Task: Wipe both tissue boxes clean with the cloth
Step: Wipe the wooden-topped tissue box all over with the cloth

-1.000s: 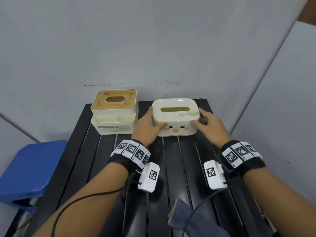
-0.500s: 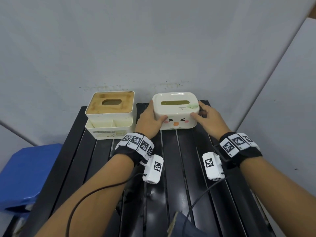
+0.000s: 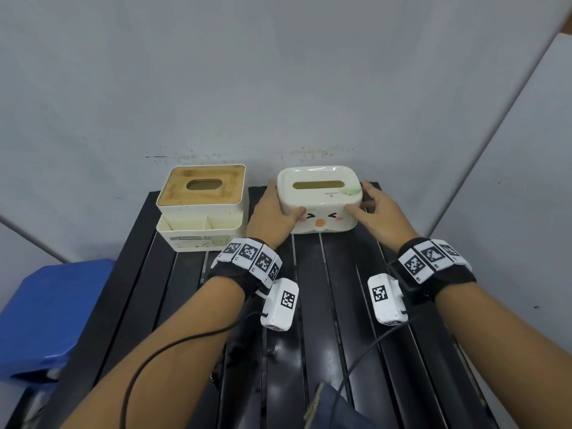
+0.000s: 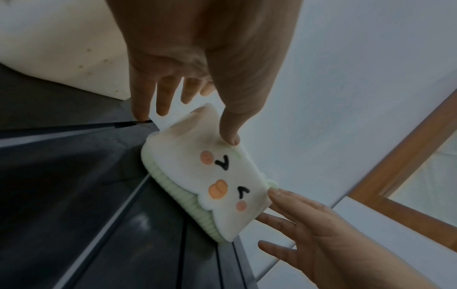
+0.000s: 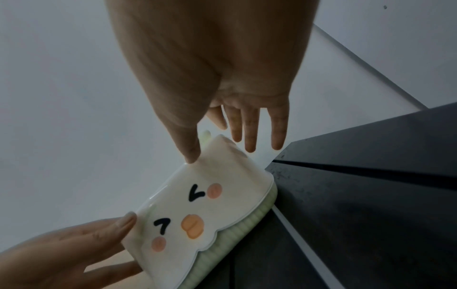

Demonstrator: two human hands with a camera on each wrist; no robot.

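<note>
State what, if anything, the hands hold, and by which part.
The face box, by its ends: left hand on the left end, right hand on the right, thumbs on its front.

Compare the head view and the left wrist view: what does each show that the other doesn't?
Only the head view: the wooden lid and front compartments of the second tissue box, the dark cloth at the bottom edge, a blue plastic item, and the top slot of the face-printed tissue box. Only the left wrist view: that box's ribbed green base and a wood-framed panel. Both: the left hand and right hand at either end of the face-printed tissue box, thumbs on its front, on the black slatted table.
</note>
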